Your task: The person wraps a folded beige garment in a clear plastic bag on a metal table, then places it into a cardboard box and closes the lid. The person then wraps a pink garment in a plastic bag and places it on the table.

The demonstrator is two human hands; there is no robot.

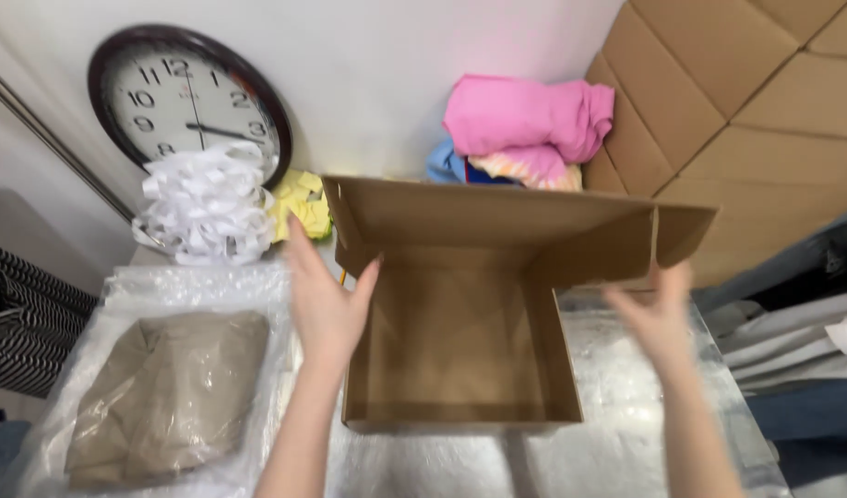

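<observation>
An open brown cardboard box (pixel 460 350) stands in the middle of the table with its far flaps raised and nothing inside. My left hand (pixel 324 295) is spread flat beside the box's left wall, thumb near the top edge. My right hand (pixel 659 314) hovers blurred just off the box's right side, fingers apart, holding nothing. A beige folded garment in a clear plastic bag (pixel 170 392) lies to the left of my left arm.
Bubble wrap (pixel 626 406) covers the table. A round wall clock (pixel 188 92) leans at the back left behind a pile of white paper strips (pixel 207 203). Pink and coloured clothes (pixel 525 124) are stacked at the back. Flat cardboard (pixel 746 101) leans at the right.
</observation>
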